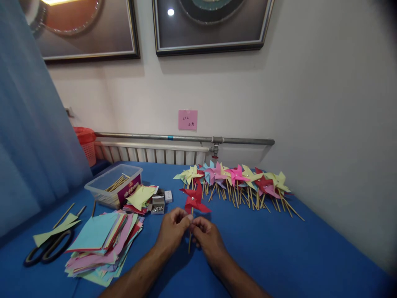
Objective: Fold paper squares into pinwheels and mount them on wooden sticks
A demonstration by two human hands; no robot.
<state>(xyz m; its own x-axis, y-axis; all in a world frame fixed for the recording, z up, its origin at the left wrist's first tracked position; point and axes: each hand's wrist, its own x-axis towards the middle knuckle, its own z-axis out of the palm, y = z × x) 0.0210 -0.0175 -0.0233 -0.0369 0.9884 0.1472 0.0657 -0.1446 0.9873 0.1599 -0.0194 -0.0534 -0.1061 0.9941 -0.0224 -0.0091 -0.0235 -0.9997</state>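
Note:
A red paper pinwheel (192,199) on a thin wooden stick stands upright between my hands, a shiny pin at its centre. My left hand (174,227) pinches the stick just under the paper blades. Against it, my right hand (207,236) has its fingers closed around the same stick from the other side. The lower end of the stick shows below the fingers. Behind them lies a long row of pinwheels (237,176) in yellow, pink, red and blue. To the left is a small box of metal pins (157,207).
A stack of coloured paper squares (93,234) lies at left, beside black-handled scissors (57,247) under a paper scrap. Behind are cut yellow papers (142,196) and a clear plastic tub (94,194) of sticks. A wall and radiator (149,154) bound the blue table (263,252).

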